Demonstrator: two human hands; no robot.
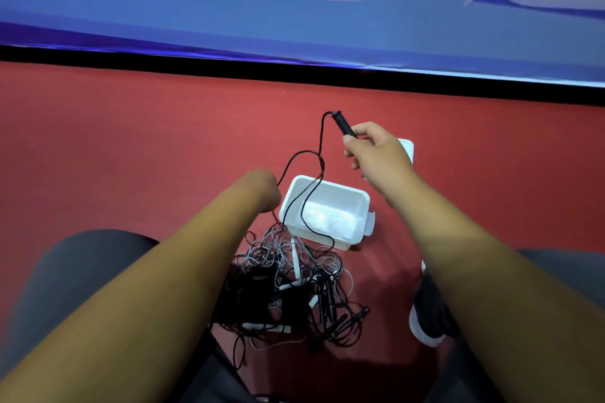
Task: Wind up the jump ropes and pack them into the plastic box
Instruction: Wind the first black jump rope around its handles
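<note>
Handle (342,124) first: held it in right grip (370,150) above box (330,188), axis pointing far-left; ran cord (296,157) down through curled left grip (263,190), nearer tangle (294,278) on floor (131,141).

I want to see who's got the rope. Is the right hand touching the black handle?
Touching. The head view shows the right hand with its thumb and fingers pinching the lower end of the black handle.

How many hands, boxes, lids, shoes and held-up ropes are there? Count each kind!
Bare hands: 2, left hand, right hand
Black jump rope held up: 1
Open white plastic box: 1
White plastic lid: 1
Dark shoe with white sole: 1
Total: 6
</note>
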